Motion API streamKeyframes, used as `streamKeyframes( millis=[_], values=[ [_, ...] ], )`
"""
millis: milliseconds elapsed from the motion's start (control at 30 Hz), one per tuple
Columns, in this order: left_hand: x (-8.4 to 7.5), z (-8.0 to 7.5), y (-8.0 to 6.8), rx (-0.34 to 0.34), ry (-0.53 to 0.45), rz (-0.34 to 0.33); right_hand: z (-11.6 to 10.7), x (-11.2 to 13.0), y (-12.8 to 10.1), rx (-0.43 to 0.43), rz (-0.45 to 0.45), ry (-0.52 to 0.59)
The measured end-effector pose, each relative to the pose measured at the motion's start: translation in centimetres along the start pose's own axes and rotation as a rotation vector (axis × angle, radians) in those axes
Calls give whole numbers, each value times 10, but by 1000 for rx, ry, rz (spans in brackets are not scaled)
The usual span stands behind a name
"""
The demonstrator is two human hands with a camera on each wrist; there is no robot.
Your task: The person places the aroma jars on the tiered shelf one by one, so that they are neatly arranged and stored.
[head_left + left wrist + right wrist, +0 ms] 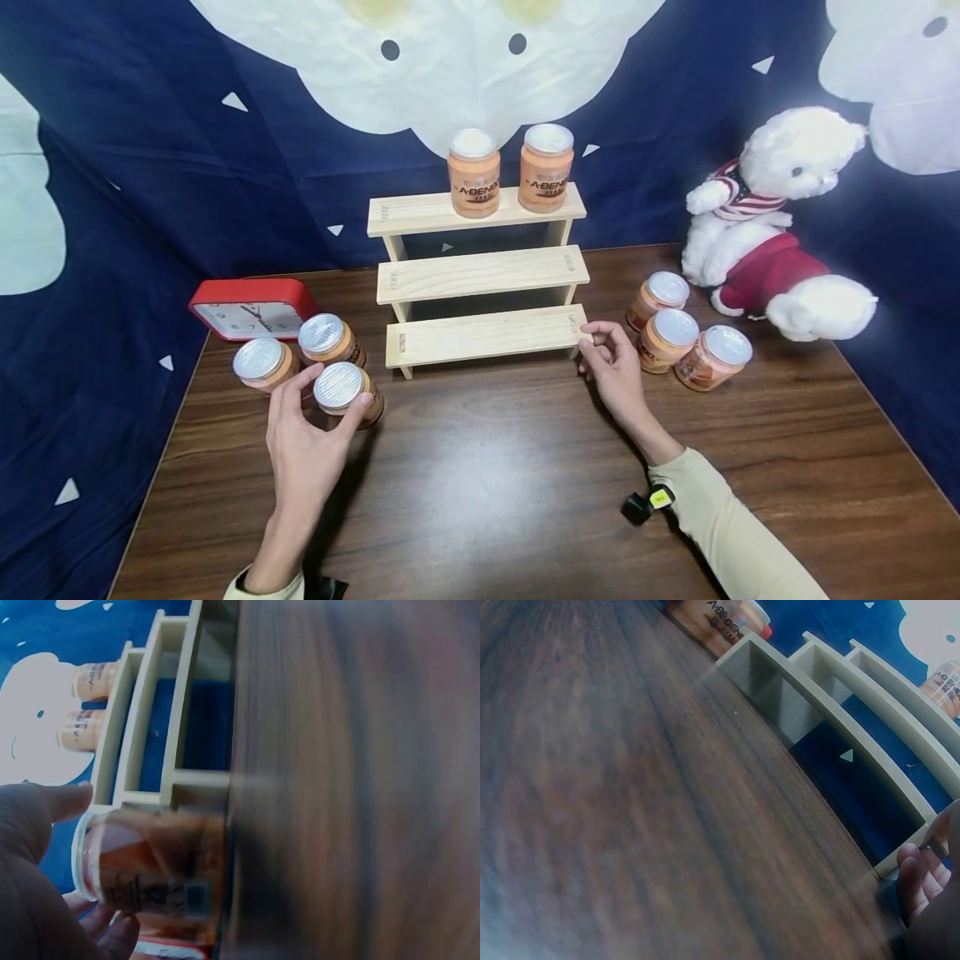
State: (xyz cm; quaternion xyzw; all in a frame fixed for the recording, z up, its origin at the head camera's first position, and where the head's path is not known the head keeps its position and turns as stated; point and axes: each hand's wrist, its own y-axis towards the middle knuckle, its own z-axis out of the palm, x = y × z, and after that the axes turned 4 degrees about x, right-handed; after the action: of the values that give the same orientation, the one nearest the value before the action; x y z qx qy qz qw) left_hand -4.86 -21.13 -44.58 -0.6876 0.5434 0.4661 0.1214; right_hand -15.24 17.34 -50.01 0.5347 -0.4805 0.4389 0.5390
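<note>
My left hand [307,446] spans the silver lid of an orange jar [347,392] with thumb and fingers on opposite sides. That jar stands upright on the table; in the left wrist view its labelled side [157,862] faces the camera. Two more jars, one at the back [330,337] and one at the left [262,364], stand close beside it. My right hand [617,375] pinches the right end of the lowest step of a three-step wooden shelf [483,336]. Two jars [474,175] [547,169] stand on the top step.
Three jars [667,340] cluster right of the shelf, close to my right hand. Behind them, two white plush bears [772,258] lean against the blue curtain. A red clock [255,308] stands behind the left jars. Brown wood covers the table [480,500].
</note>
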Motion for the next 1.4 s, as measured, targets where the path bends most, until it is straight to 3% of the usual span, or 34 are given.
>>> streamKeyframes(
  millis=[367,733,1400],
  values=[
    [1,2,-3,15,-29,-77,-1,-1,0,-2,6,5],
    [5,3,-4,24,-46,-113,-1,-1,1,4,-10,10],
    [10,4,-2,-22,-68,-82,-1,-2,0,1,-15,2]
  ],
)
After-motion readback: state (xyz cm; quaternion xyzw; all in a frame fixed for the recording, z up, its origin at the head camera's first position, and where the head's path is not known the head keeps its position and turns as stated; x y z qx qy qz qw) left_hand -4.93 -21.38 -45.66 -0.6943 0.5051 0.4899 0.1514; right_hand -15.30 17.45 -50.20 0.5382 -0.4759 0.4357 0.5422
